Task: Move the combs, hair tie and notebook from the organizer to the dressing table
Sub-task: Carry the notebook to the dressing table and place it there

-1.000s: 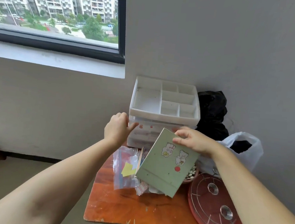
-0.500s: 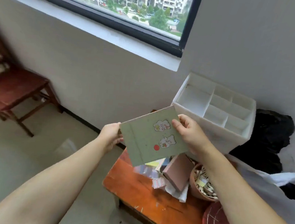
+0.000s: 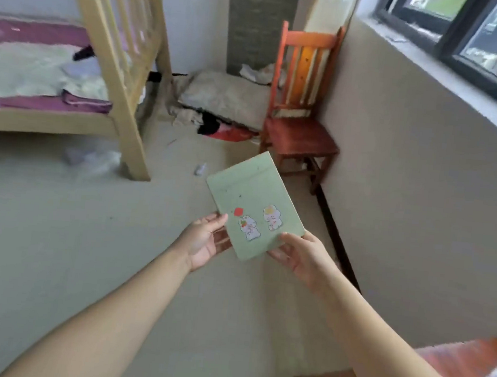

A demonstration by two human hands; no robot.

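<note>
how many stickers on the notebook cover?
3 on the notebook: red dot, bunny below it, second bunny to its right. Back cover hidden.

A pale floor (image 3: 56, 246) fills the middle of the frame. At upper left stands a light wooden bunk bed (image 3: 122, 66) with purple bedding. An orange-red wooden chair (image 3: 300, 108) sits at upper centre against a beige wall (image 3: 421, 188). A dark-framed window (image 3: 480, 37) occupies the upper right. Clothes and a cushion (image 3: 225, 99) lie heaped beside the chair.

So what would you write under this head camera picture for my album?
Both hands, left hand and right hand, hold a green notebook above the floor near a red chair.
</note>
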